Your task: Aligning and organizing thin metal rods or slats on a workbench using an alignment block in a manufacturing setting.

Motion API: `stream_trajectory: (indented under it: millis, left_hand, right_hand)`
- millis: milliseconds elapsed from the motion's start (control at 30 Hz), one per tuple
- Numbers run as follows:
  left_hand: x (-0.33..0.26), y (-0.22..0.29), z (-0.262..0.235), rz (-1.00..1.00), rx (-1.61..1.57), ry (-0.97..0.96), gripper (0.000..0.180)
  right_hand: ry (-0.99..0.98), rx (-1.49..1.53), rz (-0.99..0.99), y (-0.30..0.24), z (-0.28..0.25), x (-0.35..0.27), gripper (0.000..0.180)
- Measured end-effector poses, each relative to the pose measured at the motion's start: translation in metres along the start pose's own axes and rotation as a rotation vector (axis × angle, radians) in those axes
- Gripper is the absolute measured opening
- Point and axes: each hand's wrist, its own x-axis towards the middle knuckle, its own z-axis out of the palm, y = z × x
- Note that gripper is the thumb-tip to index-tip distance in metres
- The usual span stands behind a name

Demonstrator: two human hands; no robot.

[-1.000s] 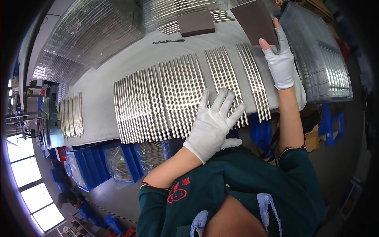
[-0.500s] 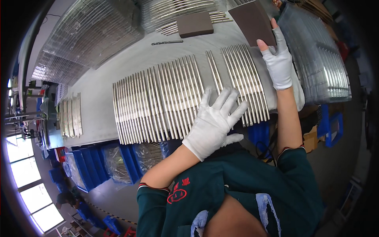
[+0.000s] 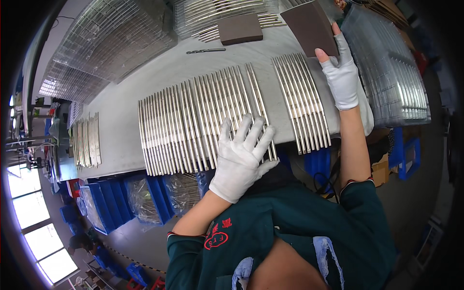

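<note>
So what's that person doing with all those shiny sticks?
A person in white gloves works at a grey table. The left hand lies flat, fingers spread, on the near end of a big row of shiny metal bars. The right hand holds a brown sanding block above a smaller batch of bars, set apart by a gap.
</note>
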Motion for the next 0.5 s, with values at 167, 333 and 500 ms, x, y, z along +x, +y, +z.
stream_trajectory:
  millis: [167,333,500]
  left_hand:
    - [-0.001,0.001,0.001,0.001,-0.042,0.013,0.078]
    - [0.009,0.003,0.006,0.024,-0.029,0.036,0.074]
    - [0.011,0.006,0.012,0.029,0.013,0.057,0.066]
  right_hand:
    - [-0.007,-0.029,-0.01,0.0,-0.001,0.0,0.065]
    - [-0.012,-0.069,-0.044,0.0,0.0,0.002,0.066]
    - [-0.12,-0.124,-0.06,-0.014,0.005,0.004,0.064]
